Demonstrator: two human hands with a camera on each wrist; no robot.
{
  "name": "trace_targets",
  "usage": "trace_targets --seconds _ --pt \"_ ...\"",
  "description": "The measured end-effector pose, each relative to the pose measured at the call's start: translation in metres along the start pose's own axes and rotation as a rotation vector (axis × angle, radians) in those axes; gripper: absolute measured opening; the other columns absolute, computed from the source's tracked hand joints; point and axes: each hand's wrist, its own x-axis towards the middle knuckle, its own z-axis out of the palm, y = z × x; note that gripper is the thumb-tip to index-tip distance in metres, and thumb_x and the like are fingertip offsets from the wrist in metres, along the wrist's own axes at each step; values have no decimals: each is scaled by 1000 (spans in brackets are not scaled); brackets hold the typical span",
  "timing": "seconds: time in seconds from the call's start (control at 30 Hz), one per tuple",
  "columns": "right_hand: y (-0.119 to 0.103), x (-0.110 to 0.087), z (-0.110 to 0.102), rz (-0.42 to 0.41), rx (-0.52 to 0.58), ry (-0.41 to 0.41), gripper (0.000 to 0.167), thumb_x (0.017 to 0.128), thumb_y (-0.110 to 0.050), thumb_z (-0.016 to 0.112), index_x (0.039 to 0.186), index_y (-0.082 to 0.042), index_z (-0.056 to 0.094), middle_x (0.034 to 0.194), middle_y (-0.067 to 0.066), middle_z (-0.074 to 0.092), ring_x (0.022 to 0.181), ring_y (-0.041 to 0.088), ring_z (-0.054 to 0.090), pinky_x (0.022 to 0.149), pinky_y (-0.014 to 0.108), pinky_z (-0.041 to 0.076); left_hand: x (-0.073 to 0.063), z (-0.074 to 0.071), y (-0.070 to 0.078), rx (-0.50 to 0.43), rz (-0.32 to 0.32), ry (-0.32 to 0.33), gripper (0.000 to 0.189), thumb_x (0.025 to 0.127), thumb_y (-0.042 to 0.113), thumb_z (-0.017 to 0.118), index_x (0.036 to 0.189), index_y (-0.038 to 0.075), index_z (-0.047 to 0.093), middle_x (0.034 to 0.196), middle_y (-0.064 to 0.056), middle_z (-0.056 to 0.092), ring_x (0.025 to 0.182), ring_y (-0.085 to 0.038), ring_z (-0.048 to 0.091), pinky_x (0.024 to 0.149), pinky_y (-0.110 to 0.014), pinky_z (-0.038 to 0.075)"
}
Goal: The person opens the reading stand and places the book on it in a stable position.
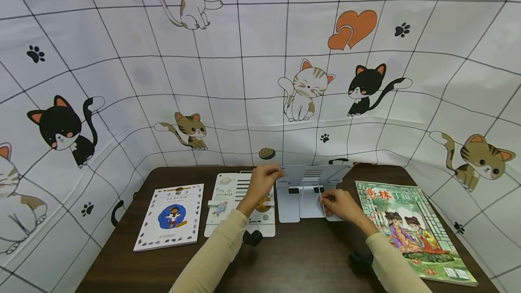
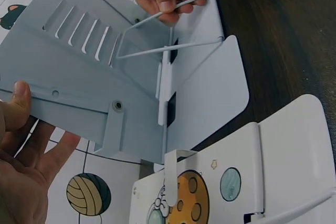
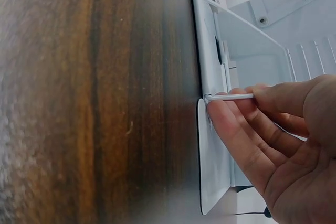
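A light grey metal book stand (image 1: 290,206) lies on the desk, its slotted back panel (image 2: 73,72) tilted up from the base plate (image 2: 210,87). At the panel's upper left corner, my left hand (image 1: 262,182) holds the edge between thumb and fingers. My right hand (image 1: 339,202) pinches one side of the thin wire prop (image 2: 152,52), close to where it joins the base. The prop's far end meets the panel by the slots in the left wrist view. Thumb and fingertips close on the wire in the right wrist view.
Left of the stand is a second, white book stand (image 1: 221,193) printed "Tiny universe", with planets on it. Farther left lies a white book (image 1: 146,225) with a blue circle. A green illustrated magazine (image 1: 439,238) lies at the right. A cat-print cloth (image 1: 260,76) hangs behind the desk.
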Motion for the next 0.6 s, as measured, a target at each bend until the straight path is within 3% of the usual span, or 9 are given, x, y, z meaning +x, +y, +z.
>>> trace_targets --seconds 0.17,0.27,0.4,0.5,0.6 --pt "-1 2 0 7 -2 0 20 104 -3 64 113 11 74 94 20 79 70 24 75 61 31 63 -5 -1 1 -3 -17 -10 16 104 12 69 109 4 82 104 -12 82 56 -8 35 65 -25 38" --pt "1 2 0 14 1 -2 20 104 -5 65 113 10 74 92 18 80 69 22 75 60 31 63 -8 -1 3 -5 -32 -16 17 103 13 71 112 4 81 109 -12 82 65 -7 51 73 -25 48" --pt "4 2 0 21 9 -7 22 105 -7 65 114 11 73 88 17 79 68 22 76 59 30 62 -11 -2 3 -9 -41 -34 19 102 14 72 115 3 80 111 -12 82 98 -18 74 88 -34 60" --pt "6 3 0 26 20 -7 22 104 -7 66 114 11 73 87 17 79 68 22 76 59 30 62 -13 -3 3 -14 -32 -44 21 102 14 71 117 2 80 113 -13 81 108 -28 75 93 -42 62" --pt "6 3 1 35 45 2 21 104 -7 67 113 11 73 86 18 79 68 24 77 59 30 63 -13 -4 2 -7 -24 -44 21 102 15 72 117 2 79 114 -13 81 110 -30 75 94 -44 61"
